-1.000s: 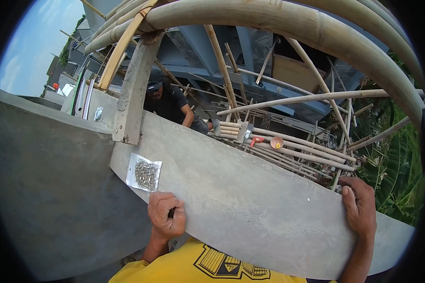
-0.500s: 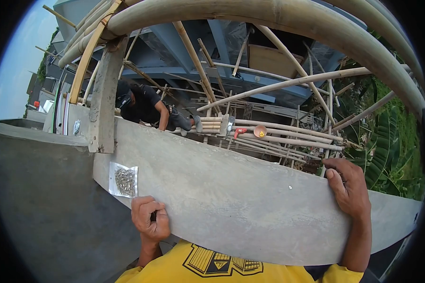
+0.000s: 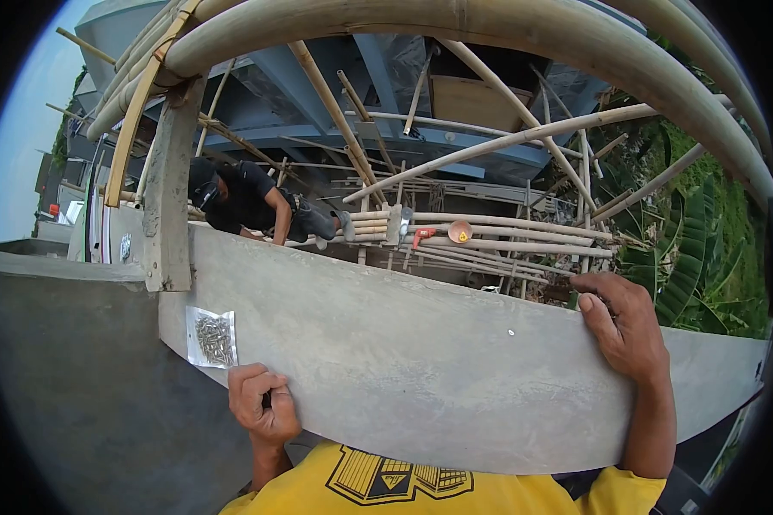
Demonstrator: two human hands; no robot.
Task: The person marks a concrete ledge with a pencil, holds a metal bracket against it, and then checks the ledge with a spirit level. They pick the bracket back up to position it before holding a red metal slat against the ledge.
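Observation:
A grey concrete ledge (image 3: 386, 369) runs across in front of my body. My left hand (image 3: 264, 402) rests at its near edge, fingers curled in and thumb pressed against them; whatever they may hold is hidden. Just beyond that hand lies a clear plastic bag of screws (image 3: 214, 337), flat on the ledge. My right hand (image 3: 624, 330) is hooked over the far edge, its thumb on top and its fingertips partly out of sight. A small white fragment (image 3: 511, 332) lies on the ledge between my hands.
Below the far side, a person in dark clothes (image 3: 249, 202) leans at the ledge beside bamboo scaffolding (image 3: 524, 245). A red power drill (image 3: 423, 234) and a round brown bowl (image 3: 459, 232) sit on the poles. A concrete post (image 3: 170, 189) rises at left; thick bamboo (image 3: 455, 24) crosses overhead.
The view has shifted slightly, so most of the scene sits further left. My hands keep nearly the same places and poses on the ledge. The bag still lies there.

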